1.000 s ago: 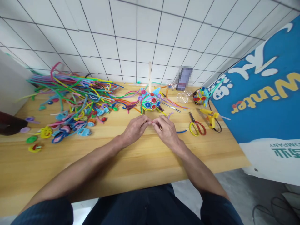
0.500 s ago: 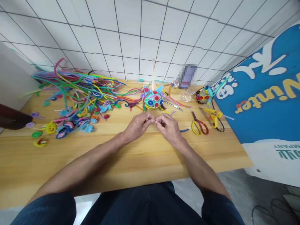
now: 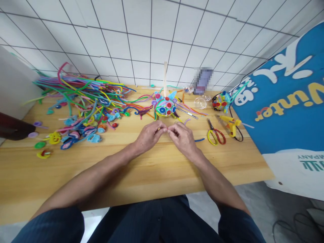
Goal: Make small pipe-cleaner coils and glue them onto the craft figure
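Observation:
My left hand (image 3: 151,135) and my right hand (image 3: 182,136) meet fingertip to fingertip above the wooden table (image 3: 152,179). Both are closed in a pinch on a tiny reddish piece between them, too small to name. Just beyond my fingers sits a round decorated ornament (image 3: 165,107) with blue ears and red and blue discs, and a pale stick rises behind it. A short blue pipe cleaner (image 3: 199,139) lies to the right of my right hand.
Pipe cleaners (image 3: 83,86) and small shaped pieces (image 3: 72,138) cover the left. To the right are scissors (image 3: 216,135), a yellow glue gun (image 3: 231,125), a second ornament (image 3: 221,102) and clear domes (image 3: 200,103). A dark red cylinder (image 3: 15,126) juts in at far left.
The view has shifted very slightly. My hands keep the same pinch in the same place, and nothing else has visibly moved.

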`<control>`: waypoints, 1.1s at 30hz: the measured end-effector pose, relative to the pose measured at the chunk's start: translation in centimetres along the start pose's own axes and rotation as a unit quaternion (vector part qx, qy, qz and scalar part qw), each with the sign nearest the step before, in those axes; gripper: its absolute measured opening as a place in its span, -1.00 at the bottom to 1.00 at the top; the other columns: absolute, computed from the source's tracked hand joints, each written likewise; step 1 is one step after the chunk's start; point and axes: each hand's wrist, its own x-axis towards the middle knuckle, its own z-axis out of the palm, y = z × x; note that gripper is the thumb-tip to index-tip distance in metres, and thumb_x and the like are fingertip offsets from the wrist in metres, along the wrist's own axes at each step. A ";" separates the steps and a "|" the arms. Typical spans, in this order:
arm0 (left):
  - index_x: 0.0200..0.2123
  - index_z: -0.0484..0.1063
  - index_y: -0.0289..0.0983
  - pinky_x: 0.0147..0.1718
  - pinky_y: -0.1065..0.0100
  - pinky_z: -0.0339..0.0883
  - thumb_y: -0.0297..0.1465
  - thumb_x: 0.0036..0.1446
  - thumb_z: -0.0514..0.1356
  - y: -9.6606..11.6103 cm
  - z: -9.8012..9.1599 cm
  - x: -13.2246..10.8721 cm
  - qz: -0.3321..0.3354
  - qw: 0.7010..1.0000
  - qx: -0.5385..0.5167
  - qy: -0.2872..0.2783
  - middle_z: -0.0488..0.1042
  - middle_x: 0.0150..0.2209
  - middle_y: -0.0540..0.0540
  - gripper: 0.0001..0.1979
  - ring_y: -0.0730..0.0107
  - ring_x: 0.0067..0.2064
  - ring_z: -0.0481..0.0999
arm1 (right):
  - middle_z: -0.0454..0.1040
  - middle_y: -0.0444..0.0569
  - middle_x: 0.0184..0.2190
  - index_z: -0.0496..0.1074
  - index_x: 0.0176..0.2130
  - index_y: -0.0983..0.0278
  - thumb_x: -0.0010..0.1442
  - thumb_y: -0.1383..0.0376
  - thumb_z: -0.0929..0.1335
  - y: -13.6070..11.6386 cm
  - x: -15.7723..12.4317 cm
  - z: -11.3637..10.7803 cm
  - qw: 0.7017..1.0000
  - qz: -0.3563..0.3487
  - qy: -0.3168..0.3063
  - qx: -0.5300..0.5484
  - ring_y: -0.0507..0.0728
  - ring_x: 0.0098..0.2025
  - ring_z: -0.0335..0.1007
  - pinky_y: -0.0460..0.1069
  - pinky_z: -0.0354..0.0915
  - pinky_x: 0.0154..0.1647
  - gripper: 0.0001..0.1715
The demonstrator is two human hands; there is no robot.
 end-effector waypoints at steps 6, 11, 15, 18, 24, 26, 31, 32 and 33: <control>-0.26 0.46 -0.26 -0.34 0.39 0.31 -0.30 0.37 0.19 -0.2 0.6 -0.4 -0.068 0.994 -0.076 0.029 0.47 -0.39 0.00 -0.82 0.43 -0.38 0.41 | 0.47 -0.13 -0.44 0.50 -0.31 0.19 0.31 0.30 0.40 0.1 0.2 0.2 0.997 0.048 0.011 0.060 0.07 -0.39 0.36 -0.02 0.27 -0.32 -0.89; -0.23 0.48 -0.26 -0.23 0.35 0.38 -0.32 0.36 0.19 -0.4 0.5 -0.2 -0.037 0.998 -0.047 -0.012 0.53 -0.33 -0.04 -0.85 0.38 -0.31 0.49 | 0.48 -0.10 -0.41 0.46 -0.33 0.19 0.29 0.36 0.37 0.4 0.1 0.1 1.000 0.020 -0.006 0.013 0.10 -0.34 0.39 0.00 0.29 -0.26 -0.87; -0.27 0.49 -0.25 -0.20 0.34 0.36 -0.38 0.35 0.18 -0.2 -0.1 0.0 0.008 1.000 0.023 -0.016 0.55 -0.32 -0.07 -0.87 0.36 -0.27 0.50 | 0.50 -0.06 -0.36 0.45 -0.31 0.20 0.32 0.38 0.34 0.2 0.0 0.1 1.000 -0.007 -0.020 -0.024 0.12 -0.28 0.41 0.01 0.30 -0.19 -0.85; -0.25 0.48 -0.26 -0.32 0.37 0.31 -0.34 0.36 0.19 -0.3 0.2 -0.2 -0.045 0.998 -0.032 0.002 0.49 -0.37 -0.02 -0.86 0.43 -0.38 0.40 | 0.48 -0.09 -0.39 0.47 -0.30 0.20 0.32 0.34 0.37 0.1 0.1 0.1 1.000 0.010 -0.005 0.011 0.10 -0.32 0.39 0.00 0.30 -0.25 -0.89; -0.25 0.45 -0.26 -0.36 0.40 0.30 -0.20 0.35 0.19 -0.5 0.7 -0.3 -0.097 0.988 -0.119 -0.005 0.44 -0.40 0.00 -0.76 0.44 -0.40 0.36 | 0.48 -0.11 -0.42 0.48 -0.32 0.19 0.31 0.33 0.38 0.1 0.2 -0.1 0.999 0.027 0.002 0.019 0.09 -0.36 0.37 0.00 0.29 -0.28 -0.88; -0.26 0.46 -0.26 -0.31 0.38 0.31 -0.25 0.35 0.19 -0.5 0.4 -0.1 -0.067 0.995 -0.069 -0.022 0.47 -0.39 0.00 -0.80 0.42 -0.37 0.40 | 0.48 -0.09 -0.40 0.47 -0.31 0.20 0.32 0.36 0.36 0.1 0.1 -0.1 1.000 0.008 -0.005 -0.002 0.11 -0.32 0.39 0.01 0.30 -0.23 -0.86; -0.27 0.44 -0.25 -0.27 0.38 0.31 -0.34 0.37 0.17 -0.1 0.2 -0.3 -0.044 0.999 -0.018 -0.005 0.48 -0.38 0.01 -0.85 0.42 -0.35 0.41 | 0.48 -0.10 -0.39 0.46 -0.31 0.19 0.32 0.35 0.38 0.2 0.1 0.2 1.000 0.014 -0.006 0.013 0.10 -0.33 0.38 0.00 0.29 -0.24 -0.88; -0.26 0.43 -0.25 -0.27 0.39 0.31 -0.33 0.37 0.17 0.0 0.4 -0.4 -0.053 0.998 -0.030 0.002 0.48 -0.37 0.01 -0.85 0.43 -0.35 0.41 | 0.48 -0.11 -0.41 0.46 -0.31 0.19 0.31 0.34 0.39 0.2 0.2 0.2 0.999 0.021 -0.002 0.024 0.09 -0.34 0.38 0.00 0.29 -0.26 -0.88; -0.25 0.42 -0.25 -0.28 0.39 0.31 -0.32 0.38 0.16 0.1 0.5 -0.6 -0.063 0.997 -0.048 0.010 0.47 -0.37 0.01 -0.84 0.43 -0.35 0.40 | 0.47 -0.12 -0.42 0.46 -0.32 0.19 0.31 0.33 0.40 0.3 0.2 0.2 0.999 0.026 0.002 0.034 0.09 -0.35 0.37 -0.01 0.28 -0.28 -0.88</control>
